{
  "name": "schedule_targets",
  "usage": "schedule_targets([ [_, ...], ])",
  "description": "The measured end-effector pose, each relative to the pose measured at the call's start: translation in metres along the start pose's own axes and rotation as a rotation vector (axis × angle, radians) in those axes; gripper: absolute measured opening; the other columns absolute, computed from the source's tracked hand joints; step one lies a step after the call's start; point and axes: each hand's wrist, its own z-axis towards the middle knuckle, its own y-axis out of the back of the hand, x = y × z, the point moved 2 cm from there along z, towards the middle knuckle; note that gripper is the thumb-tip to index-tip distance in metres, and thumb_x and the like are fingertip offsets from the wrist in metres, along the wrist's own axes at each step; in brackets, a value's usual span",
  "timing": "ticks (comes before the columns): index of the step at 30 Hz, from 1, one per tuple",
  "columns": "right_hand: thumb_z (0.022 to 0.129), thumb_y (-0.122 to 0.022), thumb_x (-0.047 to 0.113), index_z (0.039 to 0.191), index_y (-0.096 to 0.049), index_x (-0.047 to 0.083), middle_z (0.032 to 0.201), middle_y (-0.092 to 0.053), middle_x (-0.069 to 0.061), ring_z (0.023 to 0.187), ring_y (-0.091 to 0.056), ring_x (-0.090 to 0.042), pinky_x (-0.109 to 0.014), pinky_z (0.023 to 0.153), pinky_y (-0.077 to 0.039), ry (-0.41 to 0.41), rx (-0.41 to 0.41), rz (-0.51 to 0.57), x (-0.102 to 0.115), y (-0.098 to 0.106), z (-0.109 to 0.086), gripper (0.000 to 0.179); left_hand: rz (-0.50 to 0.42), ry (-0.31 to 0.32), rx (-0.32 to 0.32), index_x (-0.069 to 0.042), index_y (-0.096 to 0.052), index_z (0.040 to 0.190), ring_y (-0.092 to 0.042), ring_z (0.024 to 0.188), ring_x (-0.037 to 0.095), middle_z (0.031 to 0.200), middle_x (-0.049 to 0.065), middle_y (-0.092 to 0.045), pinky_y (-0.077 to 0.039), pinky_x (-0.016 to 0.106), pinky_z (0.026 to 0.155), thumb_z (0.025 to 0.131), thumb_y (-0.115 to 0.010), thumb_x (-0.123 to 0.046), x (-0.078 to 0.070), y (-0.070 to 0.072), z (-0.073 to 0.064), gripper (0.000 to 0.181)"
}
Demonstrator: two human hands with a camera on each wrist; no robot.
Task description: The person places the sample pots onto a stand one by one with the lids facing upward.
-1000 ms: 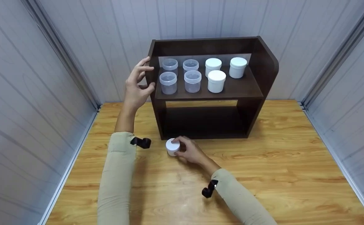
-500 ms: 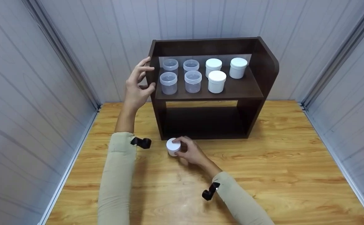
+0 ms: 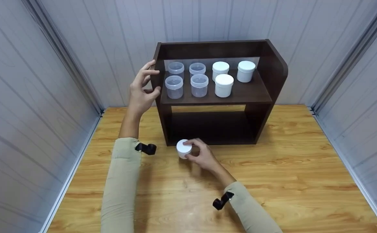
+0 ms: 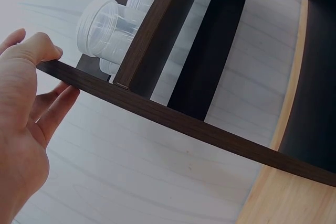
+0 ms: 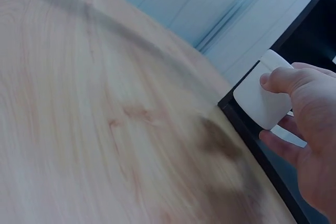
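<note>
A white lidded jar (image 3: 184, 149) is between the thumb and fingers of my right hand (image 3: 204, 157), just in front of the dark brown shelf (image 3: 216, 99). In the right wrist view the jar (image 5: 265, 95) is held clear of the tabletop, with a shadow on the wood apart from it. My left hand (image 3: 142, 89) grips the front edge of the shelf's left side panel; in the left wrist view the thumb and fingers of this hand (image 4: 26, 103) lie on opposite sides of the panel (image 4: 157, 113).
On the upper board stand several clear jars (image 3: 199, 87) at the left and 3 white lidded jars (image 3: 223, 87) at the right. Below is the dark lower compartment (image 3: 211, 126). The shelf stands on a wooden table (image 3: 298, 168) between pale panel walls (image 3: 88, 38).
My right hand has raised the white jar off the table and brought it slightly right and toward the shelf. The left hand stays on the side panel.
</note>
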Motion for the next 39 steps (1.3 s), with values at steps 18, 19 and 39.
schedule_targets([
  [18,0.091,-0.086,-0.004,0.133,-0.074,-0.005,0.136,-0.068,-0.029,0.128,-0.069,-0.046,-0.031,0.106,-0.062,0.032,-0.127,0.07,0.007,0.043,-0.015,0.045,0.019,-0.011,0.006,0.003,-0.068,0.135,-0.052,0.163,0.033,0.174,0.016,-0.053,-0.065,0.019,0.087,0.092,-0.066,0.013,0.0,0.0,0.0,0.044],
  [19,0.09,-0.086,-0.005,0.134,-0.074,-0.004,0.136,-0.067,-0.028,0.128,-0.069,-0.045,-0.03,0.105,-0.062,0.03,-0.137,0.071,0.008,0.046,-0.015,0.045,0.018,-0.012,0.006,0.003,-0.068,0.135,-0.053,0.162,0.033,0.174,0.016,-0.053,-0.065,0.019,0.087,0.092,-0.066,0.013,0.0,0.0,0.0,0.044],
  [39,0.087,-0.078,-0.019,0.13,-0.067,-0.02,0.132,-0.069,-0.011,0.117,-0.071,0.001,-0.019,0.097,-0.064,0.098,-0.368,0.156,0.045,0.113,-0.028,0.045,0.036,-0.017,0.003,0.003,-0.068,0.135,-0.052,0.163,0.028,0.173,0.015,-0.055,-0.059,0.042,0.115,0.091,-0.067,0.013,0.0,0.001,0.0,0.044],
])
